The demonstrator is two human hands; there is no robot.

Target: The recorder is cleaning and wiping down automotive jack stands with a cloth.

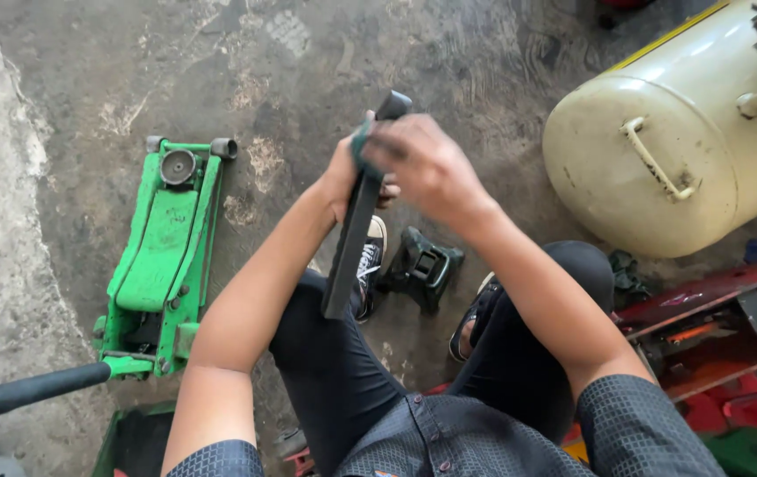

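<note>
My left hand [348, 172] clamps dark flat bar [356, 221] | long axis 1-to-7 o'clock | right hand [427, 163] fingers curled on green rag [363, 146] (at top end).

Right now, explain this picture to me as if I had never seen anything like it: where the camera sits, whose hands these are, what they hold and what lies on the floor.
There is one picture, taken by a camera worn on a person's head, looking down at their own arms and knees. The person sits low over a stained concrete floor.

The left hand grips a long dark flat bar, held nearly upright. The right hand presses a small greenish cloth against the bar's upper part.

On the floor to the left lies a green floor jack with its dark handle pointing toward the camera. Between the feet sits a small dark green block-shaped part. At upper right is a cream-coloured metal tank lying on its side, and below it some red metal pieces.
</note>
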